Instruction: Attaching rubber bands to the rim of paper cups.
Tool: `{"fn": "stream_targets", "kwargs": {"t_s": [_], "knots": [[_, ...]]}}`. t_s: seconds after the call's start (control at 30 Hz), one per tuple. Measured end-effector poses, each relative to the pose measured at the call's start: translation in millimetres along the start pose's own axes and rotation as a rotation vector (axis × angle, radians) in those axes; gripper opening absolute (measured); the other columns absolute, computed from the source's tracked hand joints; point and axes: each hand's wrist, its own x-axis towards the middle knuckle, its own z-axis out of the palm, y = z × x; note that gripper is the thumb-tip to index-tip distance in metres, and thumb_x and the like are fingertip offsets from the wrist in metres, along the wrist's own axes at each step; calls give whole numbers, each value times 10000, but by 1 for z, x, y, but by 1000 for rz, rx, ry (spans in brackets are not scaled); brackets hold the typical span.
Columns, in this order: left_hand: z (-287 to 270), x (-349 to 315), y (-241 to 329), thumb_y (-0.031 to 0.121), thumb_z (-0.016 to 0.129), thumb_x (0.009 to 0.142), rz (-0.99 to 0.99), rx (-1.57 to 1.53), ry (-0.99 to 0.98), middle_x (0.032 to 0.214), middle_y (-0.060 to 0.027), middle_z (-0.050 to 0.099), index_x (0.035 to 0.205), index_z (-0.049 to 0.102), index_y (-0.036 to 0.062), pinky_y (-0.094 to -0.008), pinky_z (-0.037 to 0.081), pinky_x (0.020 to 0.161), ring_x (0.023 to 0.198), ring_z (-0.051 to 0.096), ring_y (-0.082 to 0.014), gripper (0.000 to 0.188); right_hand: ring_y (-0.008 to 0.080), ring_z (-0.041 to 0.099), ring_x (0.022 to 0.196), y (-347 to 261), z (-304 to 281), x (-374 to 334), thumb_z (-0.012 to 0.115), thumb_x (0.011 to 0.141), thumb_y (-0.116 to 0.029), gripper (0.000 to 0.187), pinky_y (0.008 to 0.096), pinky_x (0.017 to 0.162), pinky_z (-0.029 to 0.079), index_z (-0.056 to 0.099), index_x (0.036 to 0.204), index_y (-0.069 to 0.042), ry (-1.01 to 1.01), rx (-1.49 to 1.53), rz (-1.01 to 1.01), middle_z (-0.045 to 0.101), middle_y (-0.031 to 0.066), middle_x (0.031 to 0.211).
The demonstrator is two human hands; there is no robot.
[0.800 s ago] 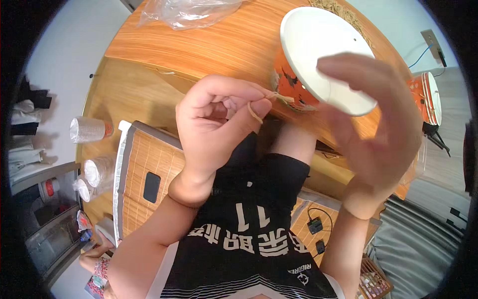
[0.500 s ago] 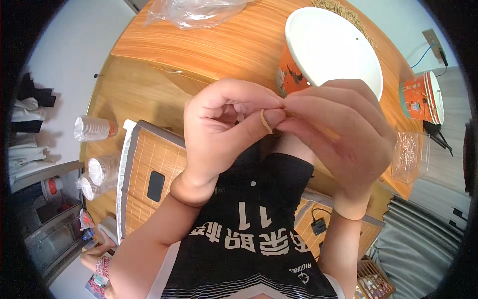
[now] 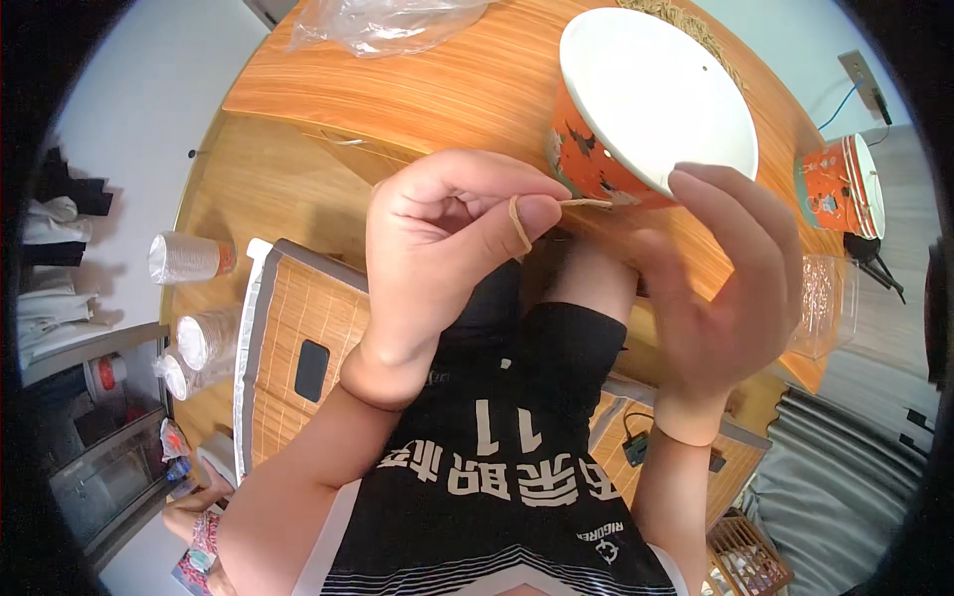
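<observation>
Head view: the left hand [image 3: 437,268] is raised in front of the torso with its fingers curled inward and the thumb pressed against the forefinger. A tan rubber band [image 3: 519,223] loops over the thumb tip, and a thin pale stick [image 3: 586,203] is pinched between thumb and forefinger, its free end pointing toward the orange paper bowl [image 3: 596,164]. The right hand [image 3: 730,288] sits just right of the left, fingers loosely spread and slightly bent, palm facing left; it grips nothing visible, and its fingertips lie close to the bowl's lower rim. Whether they touch the bowl cannot be determined. The bowl stands on the round wooden table [image 3: 417,89], capped by a white lid [image 3: 656,94]. A second orange cup [image 3: 840,184] lies on its side near the table's right edge, with a clear plastic container [image 3: 825,298] just below it. A crumpled clear plastic bag [image 3: 383,22] rests at the table's far edge. Below the table to the left, stacked clear plastic cups [image 3: 189,258] lie beside a bamboo-covered seat [image 3: 288,318].
</observation>
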Motion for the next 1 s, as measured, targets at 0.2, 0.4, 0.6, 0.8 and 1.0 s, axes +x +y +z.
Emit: {"fn": "stream_targets", "kwargs": {"t_s": [0.2,0.4,0.6,0.8,1.0], "knots": [[6,-3,-2,-32,698,857,-92,-154,-53,967,-123,707,948,677,-17,-247,534,768,843,654,-130,94,234,647,872,-2,20,-7,844,649,-95,343,305,750,528,722,968,-62,83,87,-68,708,58,947],[4,-2,-3,-54,696,844,-54,-78,-87,978,-136,694,944,679,-35,-273,534,816,891,658,-162,104,221,630,826,-3,12,-11,811,645,-38,210,291,692,522,736,841,-45,31,115,-47,713,45,821],[8,-4,-5,-80,710,815,-62,-15,-108,977,-134,693,920,692,-38,-272,539,787,884,660,-166,115,254,629,828,8,6,-19,749,796,-140,134,324,722,509,675,772,-31,-71,37,-62,685,65,770],[7,-7,-7,-110,732,760,26,163,-156,976,-142,696,886,724,-38,-271,545,729,863,668,-181,145,225,605,734,20,9,-27,758,788,-222,221,304,685,437,627,673,-87,-16,211,134,600,30,674],[-7,2,-6,-119,631,794,-55,321,-213,1033,-146,694,953,709,-37,-267,516,785,889,655,-157,196,215,579,685,23,-2,-19,766,774,-246,281,307,647,399,573,633,-98,-100,75,-20,585,13,665]]}}
